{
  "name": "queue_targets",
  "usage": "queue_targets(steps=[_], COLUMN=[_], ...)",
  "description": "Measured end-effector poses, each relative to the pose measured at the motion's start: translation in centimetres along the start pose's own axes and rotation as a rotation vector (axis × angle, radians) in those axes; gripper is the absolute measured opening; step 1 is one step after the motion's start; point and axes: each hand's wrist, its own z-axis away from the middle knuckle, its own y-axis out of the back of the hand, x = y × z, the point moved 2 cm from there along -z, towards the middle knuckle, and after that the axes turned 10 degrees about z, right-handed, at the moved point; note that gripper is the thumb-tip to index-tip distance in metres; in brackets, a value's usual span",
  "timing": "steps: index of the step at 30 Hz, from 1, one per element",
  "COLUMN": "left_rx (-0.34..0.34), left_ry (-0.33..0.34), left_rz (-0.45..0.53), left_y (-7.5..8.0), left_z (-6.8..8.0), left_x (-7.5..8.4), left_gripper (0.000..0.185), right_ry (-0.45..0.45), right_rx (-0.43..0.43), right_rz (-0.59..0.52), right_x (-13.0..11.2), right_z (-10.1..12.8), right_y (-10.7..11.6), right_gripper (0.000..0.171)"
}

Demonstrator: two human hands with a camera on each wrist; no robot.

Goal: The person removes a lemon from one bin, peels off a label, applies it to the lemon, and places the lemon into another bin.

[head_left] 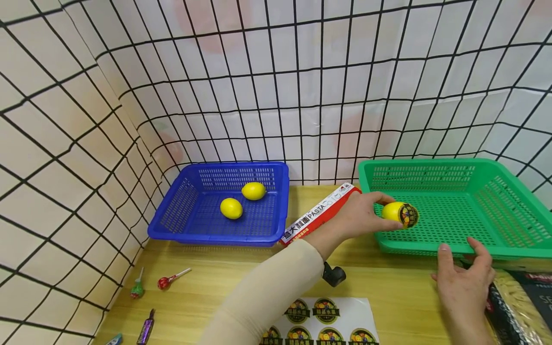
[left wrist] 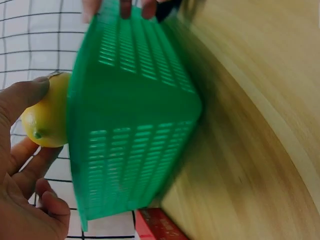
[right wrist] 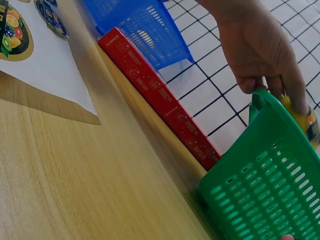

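My left hand [head_left: 366, 213] pinches a yellow lemon [head_left: 391, 213] between thumb and fingers, over the left side of the green basket [head_left: 453, 251]. A round dark sticker [head_left: 408, 215] with a fruit picture is on the lemon's right end. In the left wrist view the lemon [left wrist: 47, 112] shows beside the basket's rim, the thumb on its upper side. My right hand [head_left: 465, 282] is at the basket's front rim with fingers loosely bent and apart, its fingertips [left wrist: 125, 9] right at the basket wall in the left wrist view.
A blue basket [head_left: 215, 238] with two lemons [head_left: 253, 191] stands left. Between the baskets lies a red and white pasta box [head_left: 316, 213]. In front are a sticker sheet [head_left: 340, 306], a black object [head_left: 334, 275], lollipops [head_left: 164, 282] and a pasta bag [head_left: 519, 302]. Black netting [head_left: 241, 110] rises behind.
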Motion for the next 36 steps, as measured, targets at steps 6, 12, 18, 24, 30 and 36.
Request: queue_targets(steps=[6, 12, 18, 24, 30, 36], left_rx=[-0.005, -0.023, -0.005, -0.011, -0.019, -0.001], left_ry=[-0.042, 0.018, 0.101, 0.118, 0.037, -0.061], left_rz=[-0.223, -0.411, -0.492, -0.503, -0.447, -0.363], left_y=[-0.8, -1.8, -2.3, -2.2, -1.6, -0.8], left_z=[-1.6, -2.5, -2.6, -2.5, -1.3, 1.3], left_x=[-0.5, -0.5, -0.3, -0.1, 0.2, 0.7], left_gripper=[0.054, 0.049, 0.045, 0.045, 0.042, 0.041], right_ry=[0.006, 0.004, 0.014, 0.010, -0.005, -0.025], right_rx=[0.009, -0.002, -0.002, -0.009, -0.018, -0.015], right_rz=[-0.010, -0.007, -0.011, 0.008, 0.019, -0.028], right_x=[0.0, 0.0, 0.0, 0.0, 0.0, 0.0], right_z=[0.1, 0.1, 0.1, -0.1, -0.2, 0.0], right_y=[-0.1, 0.0, 0.0, -0.1, -0.2, -0.1], right_gripper=[0.066, 0.066, 0.065, 0.066, 0.067, 0.066])
